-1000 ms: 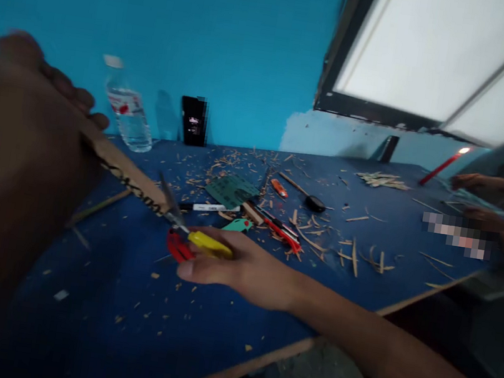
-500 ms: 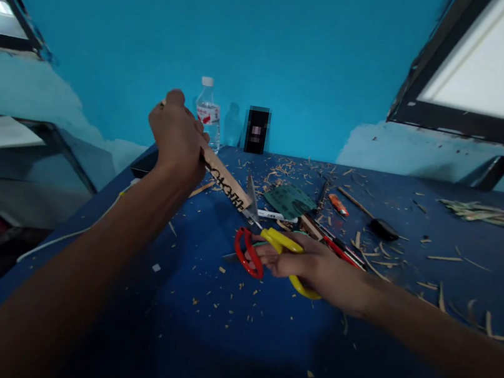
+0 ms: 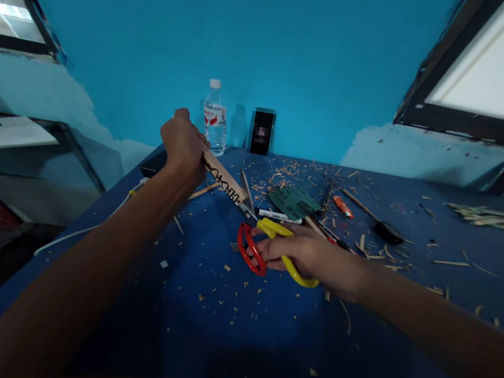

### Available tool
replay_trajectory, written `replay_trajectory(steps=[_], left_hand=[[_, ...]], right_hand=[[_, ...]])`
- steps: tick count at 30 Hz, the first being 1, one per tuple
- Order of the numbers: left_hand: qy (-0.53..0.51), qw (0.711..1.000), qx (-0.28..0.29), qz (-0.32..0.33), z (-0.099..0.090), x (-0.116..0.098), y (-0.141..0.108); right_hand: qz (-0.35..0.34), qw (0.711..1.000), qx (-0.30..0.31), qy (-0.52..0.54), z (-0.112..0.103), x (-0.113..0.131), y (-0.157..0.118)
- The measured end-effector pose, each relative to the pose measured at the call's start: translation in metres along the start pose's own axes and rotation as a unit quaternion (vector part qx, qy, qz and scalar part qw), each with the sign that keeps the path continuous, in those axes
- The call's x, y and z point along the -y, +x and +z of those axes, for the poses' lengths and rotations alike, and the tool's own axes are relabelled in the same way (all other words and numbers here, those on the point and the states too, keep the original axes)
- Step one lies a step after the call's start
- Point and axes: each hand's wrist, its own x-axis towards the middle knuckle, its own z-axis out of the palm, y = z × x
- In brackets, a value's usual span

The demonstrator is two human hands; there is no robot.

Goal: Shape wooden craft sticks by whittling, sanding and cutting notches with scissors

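Note:
My left hand (image 3: 183,144) is closed round the upper end of a flat wooden strip (image 3: 222,178) with dark cut-out or drawn marks along it. The strip slants down to the right, above the blue table. My right hand (image 3: 299,253) has its fingers through the handles of a pair of scissors (image 3: 285,263), one handle red and one yellow. The scissor blades are parted, and the strip's lower end lies between them. Behind the blades are a white marker (image 3: 280,216) and a dark green piece with a ragged edge (image 3: 295,202).
A water bottle (image 3: 215,120) and an upright dark phone-like object (image 3: 261,132) stand by the wall. An orange object (image 3: 343,207), a dark-headed stick (image 3: 388,232), a pile of strips (image 3: 494,219) and scattered shavings lie on the blue table (image 3: 189,356). A white cable (image 3: 68,242) runs along its left side.
My left hand and the strip have come slightly down and to the right. The scissor blades have closed a little on the strip's end. The view has shifted slightly.

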Motion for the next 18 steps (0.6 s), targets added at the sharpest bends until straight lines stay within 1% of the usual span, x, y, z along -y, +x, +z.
replay_trajectory(steps=[3, 5, 7, 9, 11, 13, 16, 18], left_hand=[[-0.028, 0.999, 0.022, -0.008, 0.005, -0.012, -0.005], [-0.052, 0.997, 0.054, -0.004, 0.01, -0.027, -0.013], [-0.072, 0.993, 0.091, 0.008, 0.014, -0.045, -0.025], [-0.086, 0.988, 0.125, 0.022, 0.017, -0.062, -0.036], [-0.092, 0.984, 0.146, 0.033, 0.019, -0.076, -0.046], [-0.094, 0.983, 0.152, 0.043, 0.019, -0.084, -0.05], [-0.09, 0.983, 0.155, 0.042, 0.02, -0.089, -0.051], [-0.085, 0.983, 0.158, 0.032, 0.02, -0.086, -0.049]], right_hand=[[-0.006, 0.996, 0.056, 0.07, -0.002, -0.002, -0.002], [-0.036, 0.989, 0.09, 0.112, -0.002, -0.008, -0.002], [-0.069, 0.982, 0.121, 0.127, 0.0, -0.014, -0.003], [-0.096, 0.978, 0.145, 0.115, 0.002, -0.019, -0.005], [-0.123, 0.975, 0.154, 0.1, 0.005, -0.021, -0.008], [-0.152, 0.972, 0.151, 0.093, 0.008, -0.021, -0.011], [-0.178, 0.97, 0.148, 0.069, 0.014, -0.02, -0.013], [-0.173, 0.976, 0.13, 0.028, 0.02, -0.02, -0.013]])
